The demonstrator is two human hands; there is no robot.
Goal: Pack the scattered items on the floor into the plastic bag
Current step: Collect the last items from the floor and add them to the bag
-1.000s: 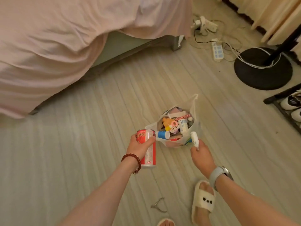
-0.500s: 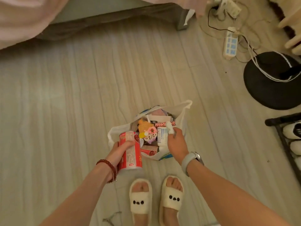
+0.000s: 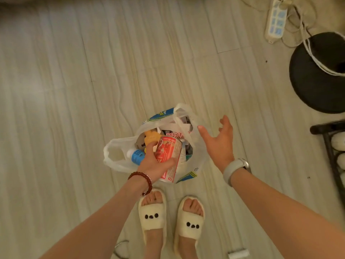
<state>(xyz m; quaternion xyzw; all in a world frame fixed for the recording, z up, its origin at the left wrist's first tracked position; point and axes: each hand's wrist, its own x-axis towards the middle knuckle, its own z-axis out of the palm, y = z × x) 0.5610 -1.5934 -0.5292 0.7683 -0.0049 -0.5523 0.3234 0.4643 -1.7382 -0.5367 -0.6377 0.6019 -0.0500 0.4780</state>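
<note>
Packed: plastic bag (image 3: 194,139) nearly full.
Left hand (image 3: 155,161): grips red can (image 3: 169,157) over bag.
Right hand (image 3: 219,141): spread wide, empty.
Left: white tube (image 3: 238,254), metal clip (image 3: 119,247) on floor (image 3: 65,109).

The left hand (image 3: 155,163) is now holding the red can (image 3: 169,158) over the mouth of the plastic bag (image 3: 115,154), where half a second ago it was gripping it at the bag's near-left edge. The right hand (image 3: 217,142) is no longer pinching the small white tube; it is hovering open-fingered beside the bag's right handle. Both slippers (image 3: 153,217) are now standing just behind the bag.
</note>
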